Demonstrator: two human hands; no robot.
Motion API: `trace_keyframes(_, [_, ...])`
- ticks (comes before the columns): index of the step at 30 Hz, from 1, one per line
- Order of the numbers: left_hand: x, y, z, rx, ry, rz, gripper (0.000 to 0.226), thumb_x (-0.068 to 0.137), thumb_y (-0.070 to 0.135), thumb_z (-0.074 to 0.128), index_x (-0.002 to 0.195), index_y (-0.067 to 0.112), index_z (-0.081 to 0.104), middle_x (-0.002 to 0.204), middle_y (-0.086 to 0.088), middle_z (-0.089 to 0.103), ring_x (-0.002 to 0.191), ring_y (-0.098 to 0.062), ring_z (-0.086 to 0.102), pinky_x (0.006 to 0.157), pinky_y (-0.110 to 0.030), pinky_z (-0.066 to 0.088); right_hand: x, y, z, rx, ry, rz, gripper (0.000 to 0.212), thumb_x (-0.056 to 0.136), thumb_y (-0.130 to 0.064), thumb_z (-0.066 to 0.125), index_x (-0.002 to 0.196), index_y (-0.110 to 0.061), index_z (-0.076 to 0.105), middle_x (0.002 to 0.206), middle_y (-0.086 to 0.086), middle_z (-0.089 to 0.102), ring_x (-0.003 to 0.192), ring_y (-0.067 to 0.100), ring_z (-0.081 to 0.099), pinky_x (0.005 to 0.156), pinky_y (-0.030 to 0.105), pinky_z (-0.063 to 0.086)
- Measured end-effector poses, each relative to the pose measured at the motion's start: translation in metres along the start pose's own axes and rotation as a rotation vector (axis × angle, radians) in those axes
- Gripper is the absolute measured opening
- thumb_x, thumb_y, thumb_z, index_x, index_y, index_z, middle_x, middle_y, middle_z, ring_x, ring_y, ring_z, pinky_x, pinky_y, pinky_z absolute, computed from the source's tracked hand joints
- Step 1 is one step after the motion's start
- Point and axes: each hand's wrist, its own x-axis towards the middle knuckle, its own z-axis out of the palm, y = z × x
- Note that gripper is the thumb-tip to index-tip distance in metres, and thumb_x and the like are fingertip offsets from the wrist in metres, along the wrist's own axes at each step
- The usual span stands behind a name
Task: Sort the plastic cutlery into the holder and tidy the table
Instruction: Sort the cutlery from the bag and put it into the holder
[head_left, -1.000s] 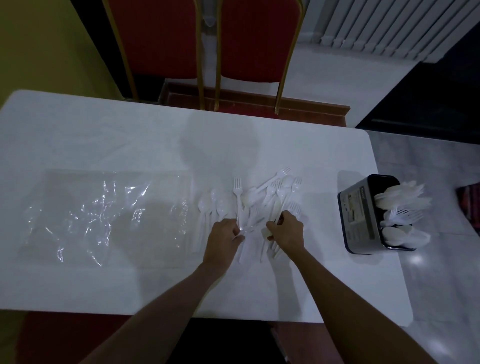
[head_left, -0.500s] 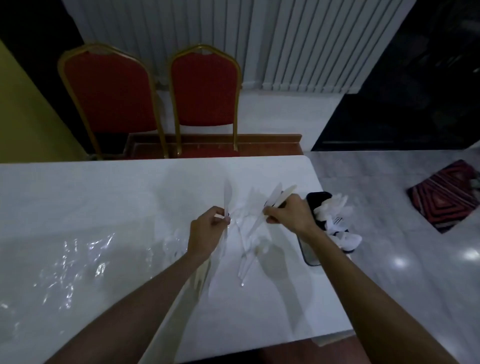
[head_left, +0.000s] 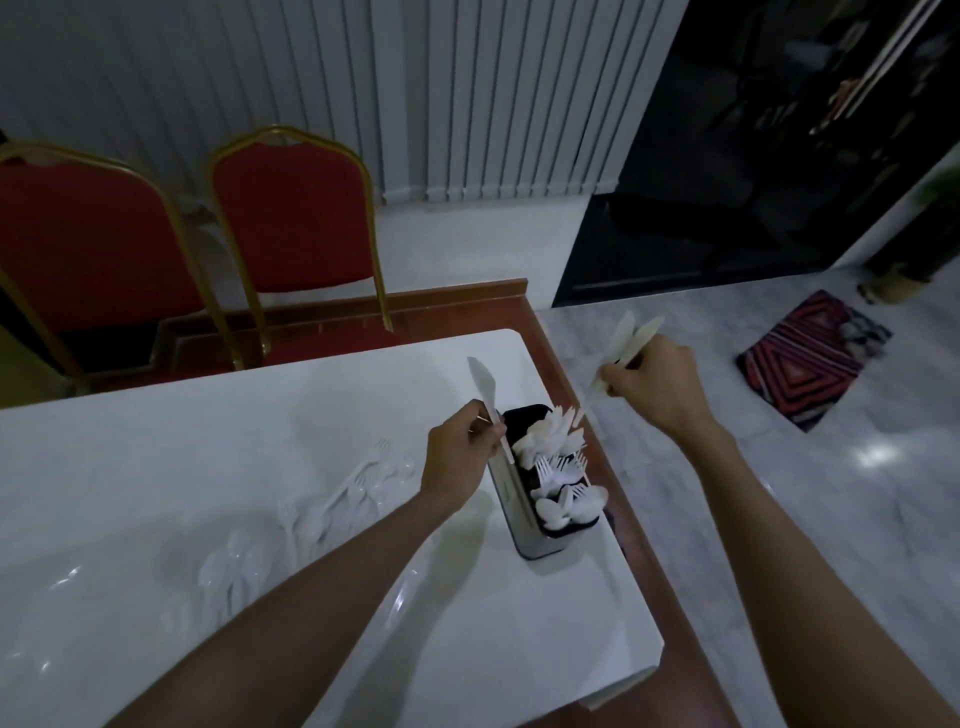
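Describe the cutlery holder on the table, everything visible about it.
The cutlery holder is a dark, oblong box with a greyish side wall and rounded corners, standing upright near the right edge of the white table. It looks divided into sections: the far end appears empty, and the others hold white plastic cutlery with heads pointing up, forks in the middle and spoons nearest the camera. The left hand hovers at its left rim holding a knife; whether the hand touches the holder is unclear.

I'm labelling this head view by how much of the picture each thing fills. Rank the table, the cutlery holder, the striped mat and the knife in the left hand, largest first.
1. Table
2. Striped mat: farther away, so this rank is unsure
3. Cutlery holder
4. Knife
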Motion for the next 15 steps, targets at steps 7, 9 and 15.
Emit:
trace_keyframes(7, [0.007, -0.007, 0.031, 0.211, -0.021, 0.111, 0.013, 0.087, 0.013, 0.063, 0.076, 0.009, 0.057, 0.068, -0.006, 0.064, 0.063, -0.020, 0.057, 0.062, -0.026, 0.043, -0.003, 0.031, 0.056, 0.012, -0.208, -0.053, 0.016, 0.081, -0.022, 0.071, 0.080, -0.007, 0.066, 0.072, 0.001, 0.070, 0.061, 0.007, 0.063, 0.059, 0.025, 0.053])
trace_keyframes(9, [0.010, -0.010, 0.033, 0.294, -0.051, 0.156, 0.006, 0.089, 0.011, 0.060, 0.085, 0.008, 0.063, 0.072, -0.005, 0.066, 0.066, -0.020, 0.058, 0.064, -0.030, 0.045, -0.002, 0.039, 0.058, 0.010, -0.211, -0.084, 0.019, 0.081, -0.024, 0.073, 0.079, -0.006, 0.066, 0.067, -0.001, 0.067, 0.059, 0.010, 0.061, 0.060, 0.029, 0.050])
trace_keyframes(15, [0.014, -0.017, 0.040, 0.543, -0.150, 0.241, 0.013, 0.091, 0.007, 0.050, 0.097, 0.006, 0.061, 0.081, -0.010, 0.068, 0.072, -0.026, 0.062, 0.067, -0.040, 0.051, 0.001, 0.049, 0.061, 0.018, -0.326, -0.269, 0.018, 0.073, -0.021, 0.082, 0.066, -0.029, 0.067, 0.068, -0.012, 0.065, 0.062, 0.001, 0.059, 0.060, 0.018, 0.047])
